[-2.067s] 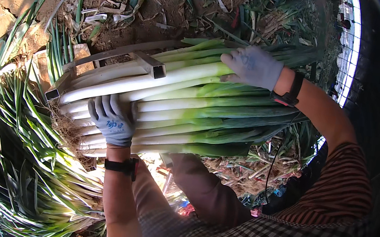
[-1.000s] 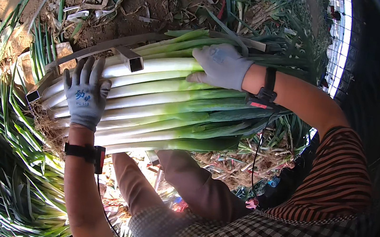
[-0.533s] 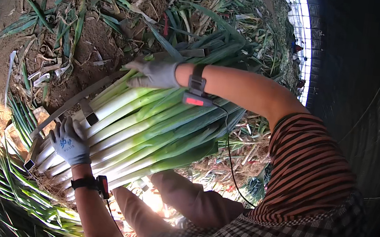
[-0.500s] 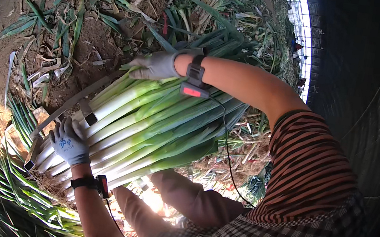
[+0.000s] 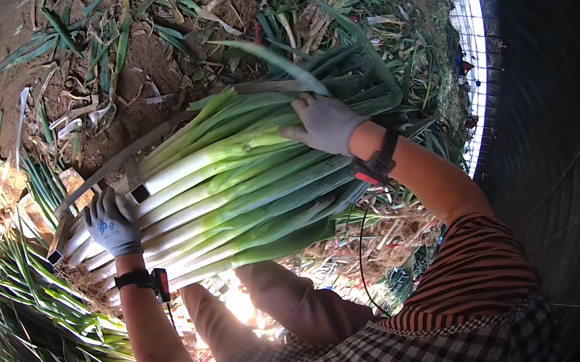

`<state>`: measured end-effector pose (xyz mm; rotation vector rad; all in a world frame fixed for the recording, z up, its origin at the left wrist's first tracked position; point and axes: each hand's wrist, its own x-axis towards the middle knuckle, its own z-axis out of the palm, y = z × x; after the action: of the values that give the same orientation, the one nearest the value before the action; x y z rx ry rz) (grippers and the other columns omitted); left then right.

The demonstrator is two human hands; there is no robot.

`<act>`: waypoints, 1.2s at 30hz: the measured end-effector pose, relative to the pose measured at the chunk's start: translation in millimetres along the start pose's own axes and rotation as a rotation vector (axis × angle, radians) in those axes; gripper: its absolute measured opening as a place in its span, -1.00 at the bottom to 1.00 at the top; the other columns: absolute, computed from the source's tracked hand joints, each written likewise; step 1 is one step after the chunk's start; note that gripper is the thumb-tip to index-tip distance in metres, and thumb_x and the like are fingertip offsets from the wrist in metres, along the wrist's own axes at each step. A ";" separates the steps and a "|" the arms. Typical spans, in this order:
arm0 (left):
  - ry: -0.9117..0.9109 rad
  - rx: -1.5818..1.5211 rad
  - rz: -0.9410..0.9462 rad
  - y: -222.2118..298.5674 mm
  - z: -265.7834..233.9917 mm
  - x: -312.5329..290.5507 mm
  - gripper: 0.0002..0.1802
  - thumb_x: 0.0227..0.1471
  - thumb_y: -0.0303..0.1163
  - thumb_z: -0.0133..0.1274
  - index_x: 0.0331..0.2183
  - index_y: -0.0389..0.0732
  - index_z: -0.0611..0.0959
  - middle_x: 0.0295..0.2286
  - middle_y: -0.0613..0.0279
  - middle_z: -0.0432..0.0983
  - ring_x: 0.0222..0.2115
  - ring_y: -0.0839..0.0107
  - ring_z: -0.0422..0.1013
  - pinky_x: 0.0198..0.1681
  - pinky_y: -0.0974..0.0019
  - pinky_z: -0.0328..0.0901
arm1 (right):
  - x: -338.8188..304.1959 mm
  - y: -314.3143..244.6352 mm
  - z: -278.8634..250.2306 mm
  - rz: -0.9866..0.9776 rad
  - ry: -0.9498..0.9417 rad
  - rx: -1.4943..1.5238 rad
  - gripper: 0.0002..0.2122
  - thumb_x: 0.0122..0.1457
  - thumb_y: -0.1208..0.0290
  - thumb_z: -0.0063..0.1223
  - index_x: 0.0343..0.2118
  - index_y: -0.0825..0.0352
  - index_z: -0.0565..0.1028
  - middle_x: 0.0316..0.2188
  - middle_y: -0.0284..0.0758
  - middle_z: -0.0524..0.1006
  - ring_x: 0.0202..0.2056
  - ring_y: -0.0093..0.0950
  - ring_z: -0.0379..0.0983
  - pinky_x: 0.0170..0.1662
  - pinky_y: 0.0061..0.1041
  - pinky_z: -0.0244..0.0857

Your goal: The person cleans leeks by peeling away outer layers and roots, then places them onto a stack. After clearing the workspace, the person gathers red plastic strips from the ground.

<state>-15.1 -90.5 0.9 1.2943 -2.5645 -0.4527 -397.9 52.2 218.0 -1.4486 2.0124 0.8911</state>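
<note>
Head view: leeks point(image 5: 211, 193) are laid in a metal frame point(image 5: 132, 173). White ends are covered by left hand point(image 5: 113, 222), fingers together; green leaves are touched by right hand point(image 5: 327, 123), pinch can't be told. Leafy pile point(image 5: 59, 319) is seen lower left.

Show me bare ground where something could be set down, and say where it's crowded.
Soil shows between the pale scraps and the metal bar, probably enough for something small. Crowded: the leeks, the leaf heap at lower left, and the litter at upper right.
</note>
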 end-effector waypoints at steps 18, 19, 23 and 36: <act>-0.009 0.007 -0.018 7.5 -5.8 4.7 -0.69 0.11 -0.20 -0.14 -0.30 -0.14 0.63 -0.37 0.14 0.58 -0.31 0.13 0.46 -0.12 0.08 0.27 | -8.1 94.4 25.2 0.204 0.466 0.319 -0.60 0.20 0.26 -0.03 0.04 0.39 0.37 0.05 -0.12 0.39 0.10 -0.15 0.28 0.12 -0.27 0.20; -0.006 0.026 -0.003 4.7 -5.9 3.2 -0.69 0.11 -0.19 -0.14 -0.29 -0.14 0.62 -0.36 0.14 0.58 -0.31 0.13 0.46 -0.12 0.08 0.27 | -27.6 67.9 -2.0 0.184 0.599 0.217 -0.62 0.17 0.27 0.02 -0.01 0.40 0.41 -0.02 -0.14 0.45 0.04 -0.16 0.35 0.07 -0.26 0.26; -0.054 0.029 -0.054 7.4 -6.9 2.3 -0.65 0.13 -0.14 -0.15 -0.24 -0.12 0.63 -0.28 0.15 0.59 -0.23 0.15 0.45 -0.10 0.10 0.26 | -67.2 -58.0 -39.2 -0.291 0.600 0.190 -0.51 0.12 0.15 0.07 0.02 0.40 0.37 0.03 -0.10 0.37 0.05 -0.20 0.30 0.14 -0.16 0.18; 0.026 0.048 -0.050 6.3 -24.2 -4.3 -0.42 0.12 0.05 -0.12 0.05 -0.13 0.45 0.00 0.11 0.40 0.05 0.13 0.28 0.16 -0.05 0.06 | 7.7 -203.4 62.6 -0.404 0.296 -0.155 -0.28 0.17 -0.20 -0.22 0.30 0.15 0.10 0.32 -0.07 -0.01 0.34 -0.02 -0.24 0.29 0.15 -0.54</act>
<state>-9.0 -87.5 25.3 1.3739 -2.5416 -0.3833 -205.4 49.9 126.9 -2.0841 1.7707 0.7003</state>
